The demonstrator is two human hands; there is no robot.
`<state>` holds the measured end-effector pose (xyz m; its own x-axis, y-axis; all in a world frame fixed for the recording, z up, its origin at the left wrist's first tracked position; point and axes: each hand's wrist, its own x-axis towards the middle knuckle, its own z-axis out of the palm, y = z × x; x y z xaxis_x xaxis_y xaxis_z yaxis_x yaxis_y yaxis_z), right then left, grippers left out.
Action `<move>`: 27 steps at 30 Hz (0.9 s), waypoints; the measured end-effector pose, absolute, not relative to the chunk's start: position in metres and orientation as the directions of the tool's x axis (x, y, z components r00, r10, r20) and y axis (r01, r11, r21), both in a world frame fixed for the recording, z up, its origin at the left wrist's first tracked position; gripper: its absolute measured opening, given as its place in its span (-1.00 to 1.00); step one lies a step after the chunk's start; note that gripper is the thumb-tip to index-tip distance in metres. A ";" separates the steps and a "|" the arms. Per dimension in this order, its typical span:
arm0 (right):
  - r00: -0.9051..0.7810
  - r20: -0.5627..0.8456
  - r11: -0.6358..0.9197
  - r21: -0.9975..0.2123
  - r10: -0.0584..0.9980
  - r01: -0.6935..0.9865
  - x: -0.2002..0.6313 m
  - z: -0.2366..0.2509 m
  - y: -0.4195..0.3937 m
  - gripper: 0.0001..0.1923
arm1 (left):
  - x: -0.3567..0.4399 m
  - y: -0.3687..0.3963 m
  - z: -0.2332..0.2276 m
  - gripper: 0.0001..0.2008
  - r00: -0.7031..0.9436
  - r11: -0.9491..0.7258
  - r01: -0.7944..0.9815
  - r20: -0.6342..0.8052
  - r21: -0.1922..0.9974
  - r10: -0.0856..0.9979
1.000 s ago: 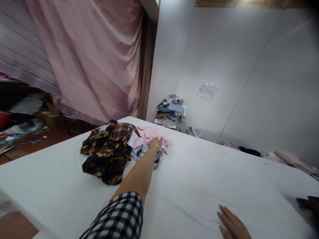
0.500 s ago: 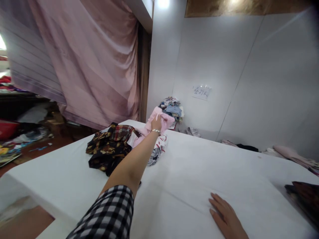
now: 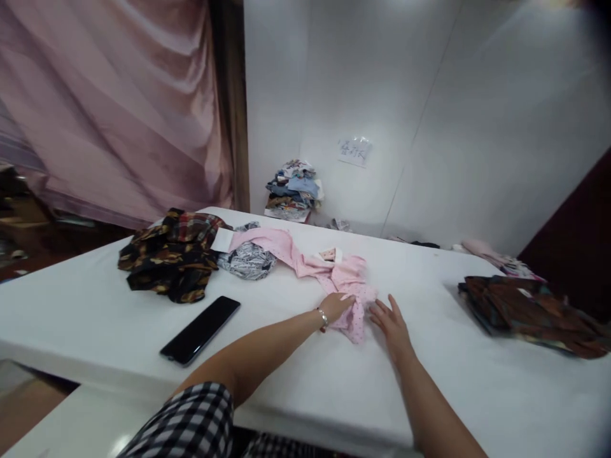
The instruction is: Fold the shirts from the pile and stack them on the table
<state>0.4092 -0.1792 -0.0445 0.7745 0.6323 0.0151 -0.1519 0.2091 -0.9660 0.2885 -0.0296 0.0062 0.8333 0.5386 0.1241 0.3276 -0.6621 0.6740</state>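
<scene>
A pink shirt (image 3: 353,273) with small dark dots and a pale collar lies crumpled on the white table (image 3: 296,375). One sleeve with a white cuff stretches left over a black-and-white patterned garment (image 3: 251,259). My left hand (image 3: 337,308), with a bracelet at the wrist, grips the shirt's near part, fingers closed on the cloth. Beside the shirt's right edge is my right hand (image 3: 392,326), fingers apart, the fingertips close to the fabric. Whether they touch it I cannot tell.
Dark patterned shirts (image 3: 174,254) lie heaped at the table's left, with a black phone (image 3: 201,329) nearer me. A folded brown stack (image 3: 534,312) is at the right. Behind the table stands a clothes pile (image 3: 294,186); a paper sign (image 3: 354,151) hangs on the wall.
My left hand has drawn the pink shirt from the heap toward me and to the right. My right hand has come to the shirt's edge. The view has turned right and down.
</scene>
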 end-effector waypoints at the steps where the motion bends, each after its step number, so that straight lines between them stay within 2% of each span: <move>1: 0.768 0.004 0.192 -0.969 0.640 -0.156 0.410 -0.043 -0.179 -0.04 | 0.288 -0.035 0.000 -0.61 0.837 -0.664 0.333 0.115 0.670 0.536; 6: 0.743 0.019 0.181 -0.974 0.669 -0.138 0.407 -0.038 -0.180 -0.09 | 0.290 -0.067 -0.013 -0.64 0.863 -0.724 0.322 0.126 0.609 0.490; 10: 0.705 0.074 0.166 -0.984 0.705 -0.063 0.409 -0.041 -0.180 -0.10 | 0.288 -0.099 -0.028 -0.57 0.884 -0.832 0.285 0.205 0.476 0.420; 14: 0.753 0.134 0.088 -0.991 0.644 0.101 0.416 -0.050 -0.176 -0.22 | 0.285 -0.114 -0.037 -0.46 0.904 -0.892 0.261 0.231 0.370 0.360; 18: 0.796 0.170 0.001 -0.978 0.581 0.207 0.415 -0.055 -0.174 -0.29 | 0.284 -0.113 -0.033 -0.54 0.900 -0.881 0.255 0.235 0.399 0.367; 21: 0.808 0.166 -0.057 -0.969 0.565 0.239 0.409 -0.051 -0.177 -0.27 | 0.283 -0.110 -0.030 -0.58 0.891 -0.855 0.257 0.231 0.451 0.390; 25: 0.787 0.057 -0.202 -0.953 0.614 0.226 0.413 -0.041 -0.178 -0.22 | 0.281 -0.107 -0.028 -0.59 0.876 -0.818 0.260 0.231 0.514 0.424; 27: 0.769 0.061 -0.305 -0.896 0.636 0.323 0.425 -0.032 -0.174 -0.27 | 0.282 -0.107 -0.029 -0.59 0.871 -0.817 0.252 0.246 0.519 0.425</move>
